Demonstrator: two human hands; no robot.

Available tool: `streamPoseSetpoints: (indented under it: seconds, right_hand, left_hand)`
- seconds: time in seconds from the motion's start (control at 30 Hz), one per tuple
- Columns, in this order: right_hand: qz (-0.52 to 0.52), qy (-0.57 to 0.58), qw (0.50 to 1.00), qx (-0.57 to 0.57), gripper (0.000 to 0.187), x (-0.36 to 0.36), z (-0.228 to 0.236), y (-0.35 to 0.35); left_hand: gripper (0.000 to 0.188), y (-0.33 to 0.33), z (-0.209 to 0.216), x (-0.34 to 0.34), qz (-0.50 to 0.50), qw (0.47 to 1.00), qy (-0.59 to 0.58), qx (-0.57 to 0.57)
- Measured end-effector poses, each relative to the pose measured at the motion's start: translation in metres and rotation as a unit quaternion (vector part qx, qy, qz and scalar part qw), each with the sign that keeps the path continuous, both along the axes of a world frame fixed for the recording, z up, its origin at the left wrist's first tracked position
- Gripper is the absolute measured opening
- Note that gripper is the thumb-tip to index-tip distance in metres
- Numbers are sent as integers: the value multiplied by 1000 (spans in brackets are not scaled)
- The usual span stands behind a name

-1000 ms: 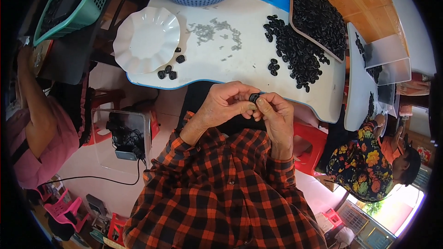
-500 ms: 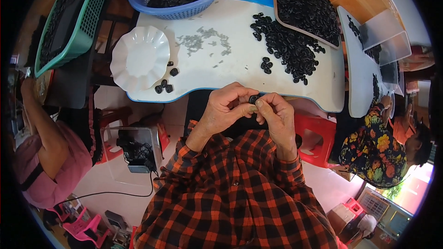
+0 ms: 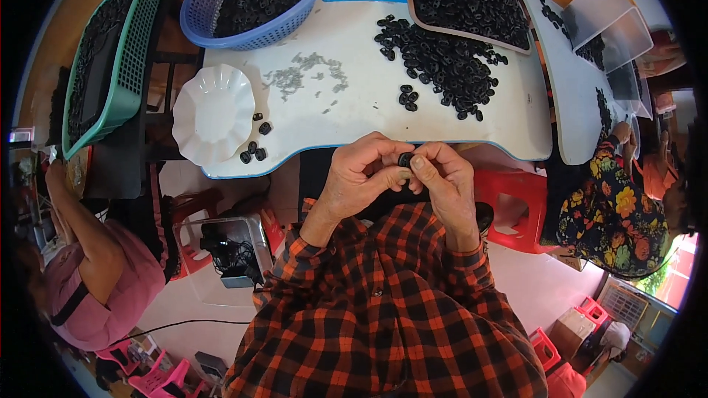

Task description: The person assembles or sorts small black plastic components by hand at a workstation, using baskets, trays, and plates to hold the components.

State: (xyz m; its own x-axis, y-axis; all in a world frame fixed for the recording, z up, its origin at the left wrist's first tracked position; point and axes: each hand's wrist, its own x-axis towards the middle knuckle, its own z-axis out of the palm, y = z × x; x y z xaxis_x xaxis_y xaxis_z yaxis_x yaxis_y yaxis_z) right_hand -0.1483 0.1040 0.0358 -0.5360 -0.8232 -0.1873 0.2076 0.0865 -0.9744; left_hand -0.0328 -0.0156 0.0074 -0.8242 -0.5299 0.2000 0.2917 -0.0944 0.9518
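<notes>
In front of the table edge, my left hand [image 3: 360, 180] and my right hand [image 3: 448, 186] meet over one small black oval plastic piece [image 3: 405, 159]. Thumb and fingers of both hands are closed around it, so part of it is hidden. A heap of similar black oval pieces [image 3: 451, 70] lies on the white table [image 3: 369, 121] ahead to the right, with a few set apart [image 3: 408, 98]. Tiny translucent pieces [image 3: 306, 74] are scattered left of the middle. A white scalloped plate [image 3: 214, 114] stands at the left, with several black pieces [image 3: 256, 151] beside it.
A blue basket [image 3: 295, 33] and a tray [image 3: 472, 40], both full of black pieces, stand at the back. A green basket [image 3: 129, 81] is far left. Co-workers sit left [image 3: 110, 280] and right [image 3: 612, 214]. Red stools [image 3: 516, 210] and a clear bin with cables [image 3: 221, 258] are below the table.
The view has turned slightly, shifting the table and its contents in the picture. Both hands stay together at the black piece, their fingers only slightly changed.
</notes>
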Motion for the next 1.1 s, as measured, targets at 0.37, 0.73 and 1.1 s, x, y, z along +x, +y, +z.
streamPoseSetpoints:
  seconds: [0.37,0.73,1.1]
  right_hand:
    - [-19,76,996,-38,16,-4,-3,10]
    - [-25,-74,994,-70,19,-9,0,19]
    - [-23,-126,987,-100,21,-19,-1,27]
  left_hand:
    - [29,10,0,-8,-20,1000,-1,-3]
    - [24,18,9,-16,-63,994,1,93]
    - [30,23,7,-26,-64,993,13,100]
